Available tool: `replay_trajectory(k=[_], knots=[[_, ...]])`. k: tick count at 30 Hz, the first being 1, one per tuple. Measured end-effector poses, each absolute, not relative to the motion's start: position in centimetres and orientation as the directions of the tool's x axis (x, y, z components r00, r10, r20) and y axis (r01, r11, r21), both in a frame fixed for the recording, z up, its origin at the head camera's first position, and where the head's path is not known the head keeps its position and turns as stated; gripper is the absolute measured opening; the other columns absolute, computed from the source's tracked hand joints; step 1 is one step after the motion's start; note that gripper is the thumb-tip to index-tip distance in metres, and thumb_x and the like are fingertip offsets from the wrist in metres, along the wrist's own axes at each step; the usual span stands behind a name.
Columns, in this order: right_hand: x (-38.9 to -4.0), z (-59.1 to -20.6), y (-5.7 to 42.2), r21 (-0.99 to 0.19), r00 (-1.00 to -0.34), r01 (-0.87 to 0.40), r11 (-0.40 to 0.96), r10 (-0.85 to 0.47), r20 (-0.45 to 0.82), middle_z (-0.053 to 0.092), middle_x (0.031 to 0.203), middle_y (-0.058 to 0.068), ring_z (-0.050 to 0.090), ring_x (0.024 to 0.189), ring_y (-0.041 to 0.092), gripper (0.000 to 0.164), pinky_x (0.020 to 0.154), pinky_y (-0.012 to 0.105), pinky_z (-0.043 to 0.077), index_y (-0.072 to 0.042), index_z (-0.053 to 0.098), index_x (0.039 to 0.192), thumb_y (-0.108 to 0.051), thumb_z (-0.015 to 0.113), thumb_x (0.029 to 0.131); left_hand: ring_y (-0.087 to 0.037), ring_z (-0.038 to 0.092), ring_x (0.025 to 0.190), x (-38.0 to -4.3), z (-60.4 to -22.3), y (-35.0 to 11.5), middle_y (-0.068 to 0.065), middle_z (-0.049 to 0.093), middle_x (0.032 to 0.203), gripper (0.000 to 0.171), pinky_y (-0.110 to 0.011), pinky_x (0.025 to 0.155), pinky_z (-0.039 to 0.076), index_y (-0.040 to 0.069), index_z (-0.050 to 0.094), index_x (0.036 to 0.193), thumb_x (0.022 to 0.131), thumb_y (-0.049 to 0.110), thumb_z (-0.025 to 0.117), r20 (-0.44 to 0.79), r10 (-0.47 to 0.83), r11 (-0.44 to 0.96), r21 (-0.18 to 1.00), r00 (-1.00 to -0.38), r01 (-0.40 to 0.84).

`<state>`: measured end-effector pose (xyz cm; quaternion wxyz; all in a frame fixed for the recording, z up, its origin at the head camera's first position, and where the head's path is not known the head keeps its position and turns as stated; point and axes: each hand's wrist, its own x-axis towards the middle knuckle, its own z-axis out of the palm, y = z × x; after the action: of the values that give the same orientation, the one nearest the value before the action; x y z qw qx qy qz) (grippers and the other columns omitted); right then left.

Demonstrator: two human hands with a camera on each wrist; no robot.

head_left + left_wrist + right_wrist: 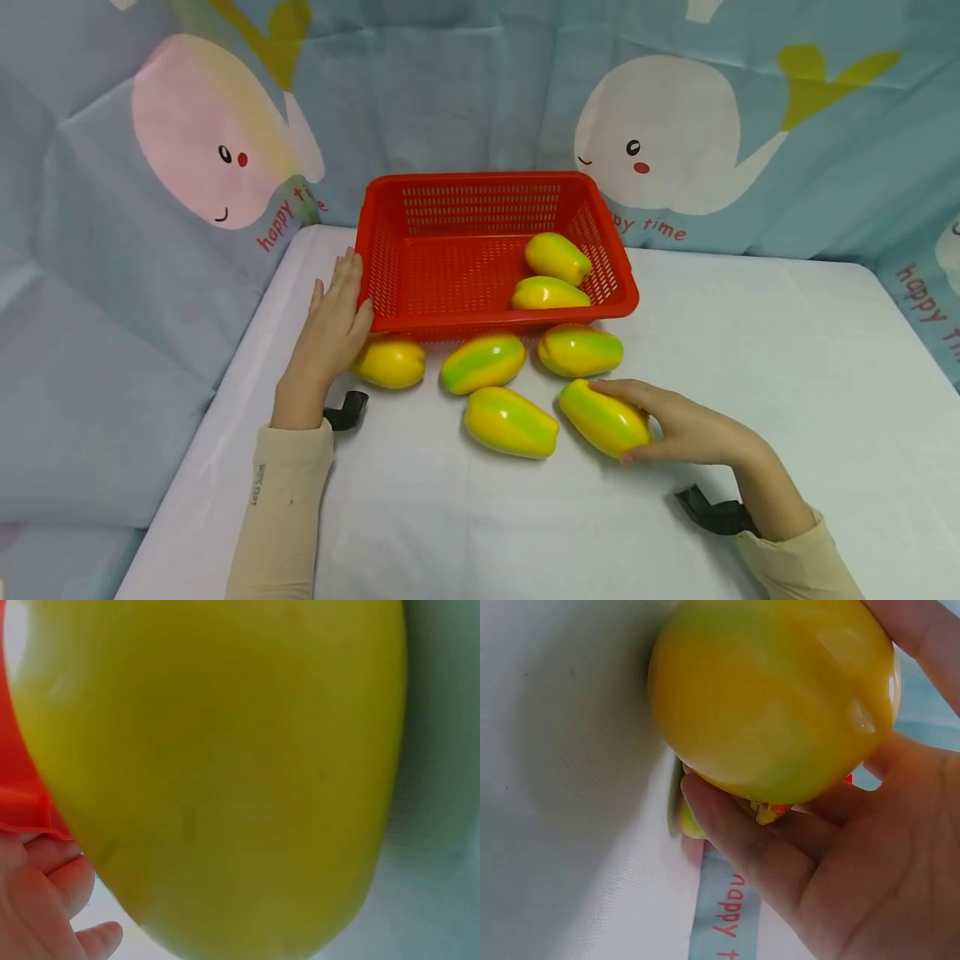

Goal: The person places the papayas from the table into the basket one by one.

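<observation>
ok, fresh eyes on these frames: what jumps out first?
Likely the bright red basket, at the back of the white table, with two yellow-green fruits inside it on the right. Next, the five loose fruits in front of it, the rightmost one gripped by the right hand.

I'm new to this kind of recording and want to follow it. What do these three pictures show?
There is no machine here: a person works with two bare hands. The large picture comes from a camera worn on the head, looking forward and down. The other two come from cameras worn on the wrists, one on each, so nearby things look very big.

On the white table stands a red basket with two yellow-green fruits inside. In front of it lie four more fruits. The left hand touches the basket's left side. The right hand has its grip around another fruit.
</observation>
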<state>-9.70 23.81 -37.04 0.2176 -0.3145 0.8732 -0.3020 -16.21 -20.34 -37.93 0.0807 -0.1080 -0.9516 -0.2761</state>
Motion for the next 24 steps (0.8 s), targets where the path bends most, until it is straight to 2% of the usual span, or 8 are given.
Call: replay_trajectory(k=[8, 16, 24], knots=[[-9.54, -37.01, 23.92, -0.673, -0.708, -0.428, 0.603, -0.686, -0.165, 0.045, 0.141, -0.004, 0.042, 0.126, 0.017, 0.072, 0.104, 0.032, 0.037, -0.022, 0.04, 0.144, -0.034, 0.074, 0.081, -0.022, 0.002, 0.144, -16.25, -38.01, -20.38, -0.01, 0.005, 0.158, 0.062, -0.047, 0.114, -0.004, 0.003, 0.009, 0.151, 0.098, 0.023, 0.033, 0.217, 0.158, 0.819, 0.516, -0.963, 0.25], [-9.64, -36.84, 24.01, -0.691, -0.706, -0.448, 0.567, -0.699, -0.116, 0.045, 0.14, -0.01, 0.044, 0.124, 0.01, 0.074, 0.102, 0.026, 0.038, -0.023, 0.041, 0.142, -0.023, 0.077, 0.078, -0.024, 0.003, 0.144, -16.25, -37.77, -20.39, -0.009, 0.006, 0.158, 0.062, -0.048, 0.114, -0.003, 0.003, 0.009, 0.151, 0.098, 0.023, 0.035, 0.214, 0.152, 0.823, 0.513, -0.965, 0.244], [-9.53, -36.72, 24.3, -0.701, -0.701, -0.467, 0.539, -0.709, -0.078, 0.045, 0.14, -0.007, 0.043, 0.124, 0.011, 0.073, 0.102, 0.02, 0.035, -0.023, 0.04, 0.143, -0.023, 0.076, 0.079, -0.024, 0.003, 0.144, -16.28, -37.87, -20.27, -0.009, 0.006, 0.158, 0.062, -0.049, 0.114, -0.003, 0.002, 0.01, 0.151, 0.098, 0.023, 0.034, 0.217, 0.155, 0.818, 0.519, -0.964, 0.249]])
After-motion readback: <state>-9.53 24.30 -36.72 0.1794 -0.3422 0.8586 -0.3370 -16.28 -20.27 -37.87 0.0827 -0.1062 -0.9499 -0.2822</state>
